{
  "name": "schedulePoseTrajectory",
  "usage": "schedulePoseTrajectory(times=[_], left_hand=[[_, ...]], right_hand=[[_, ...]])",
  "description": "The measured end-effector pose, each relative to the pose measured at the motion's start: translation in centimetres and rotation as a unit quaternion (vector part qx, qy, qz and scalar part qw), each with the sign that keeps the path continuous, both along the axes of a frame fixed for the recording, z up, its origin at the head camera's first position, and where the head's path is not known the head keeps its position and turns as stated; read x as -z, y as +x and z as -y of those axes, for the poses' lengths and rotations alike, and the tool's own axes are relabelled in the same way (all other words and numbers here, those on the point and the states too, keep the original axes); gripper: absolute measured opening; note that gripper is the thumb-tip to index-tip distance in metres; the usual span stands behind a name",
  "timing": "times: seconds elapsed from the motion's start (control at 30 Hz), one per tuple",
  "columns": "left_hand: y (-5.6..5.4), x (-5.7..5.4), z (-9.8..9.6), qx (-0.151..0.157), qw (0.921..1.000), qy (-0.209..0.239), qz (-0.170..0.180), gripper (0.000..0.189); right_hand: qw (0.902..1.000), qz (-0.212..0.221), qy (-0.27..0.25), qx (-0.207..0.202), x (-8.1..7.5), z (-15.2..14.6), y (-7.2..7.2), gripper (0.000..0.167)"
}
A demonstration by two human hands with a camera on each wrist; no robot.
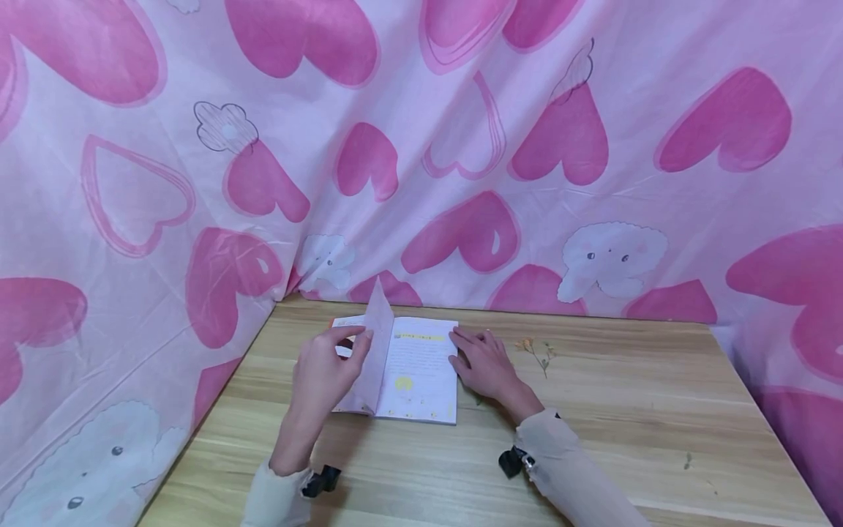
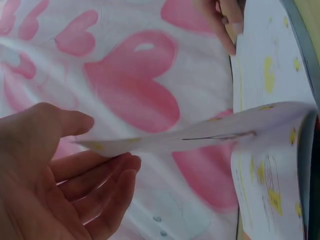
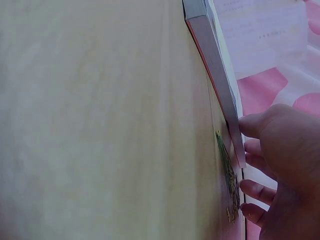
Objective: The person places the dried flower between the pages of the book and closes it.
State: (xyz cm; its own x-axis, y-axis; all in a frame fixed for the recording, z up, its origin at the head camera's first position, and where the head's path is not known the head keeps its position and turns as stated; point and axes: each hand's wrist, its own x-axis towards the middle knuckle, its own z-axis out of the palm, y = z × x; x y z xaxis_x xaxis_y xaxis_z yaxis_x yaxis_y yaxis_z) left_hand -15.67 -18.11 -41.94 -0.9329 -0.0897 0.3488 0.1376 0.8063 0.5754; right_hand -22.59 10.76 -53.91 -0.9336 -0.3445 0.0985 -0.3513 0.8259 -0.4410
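Observation:
An open book (image 1: 421, 384) with white printed pages and yellow pictures lies on the table. One page (image 1: 378, 351) stands up from the middle, partway between the two sides. My left hand (image 1: 324, 372) is at the free edge of this page. In the left wrist view the fingers (image 2: 122, 167) touch the page from one side, while the thumb stays apart from it on the other. On the book's right edge rests my right hand (image 1: 489, 366), its thumb (image 3: 252, 125) against the edge of the pages and the other fingers loosely bent.
A sprig of dried flowers (image 1: 541, 357) lies on the wooden table (image 1: 626, 410), right of the book. Small dark bits (image 1: 688, 461) are farther right. A pink cloth (image 1: 454, 241) with hearts hangs behind the table and along its left side.

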Motion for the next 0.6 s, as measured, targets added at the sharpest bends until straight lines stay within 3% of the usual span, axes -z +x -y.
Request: schedulePoseTrajectory(times=[0.37, 0.6], left_hand=[[-0.7, 2.1, 2.8, -0.075, 0.9954, -0.047, -0.037, 0.019], [-1.4, 3.7, 4.1, -0.081, 0.9945, -0.052, -0.042, 0.019]], right_hand=[[0.9999, 0.013, -0.005, 0.007, -0.2, 0.2, 0.2, 0.058], [0.9998, 0.015, 0.005, 0.010, -0.4, 0.3, 0.3, 0.057]])
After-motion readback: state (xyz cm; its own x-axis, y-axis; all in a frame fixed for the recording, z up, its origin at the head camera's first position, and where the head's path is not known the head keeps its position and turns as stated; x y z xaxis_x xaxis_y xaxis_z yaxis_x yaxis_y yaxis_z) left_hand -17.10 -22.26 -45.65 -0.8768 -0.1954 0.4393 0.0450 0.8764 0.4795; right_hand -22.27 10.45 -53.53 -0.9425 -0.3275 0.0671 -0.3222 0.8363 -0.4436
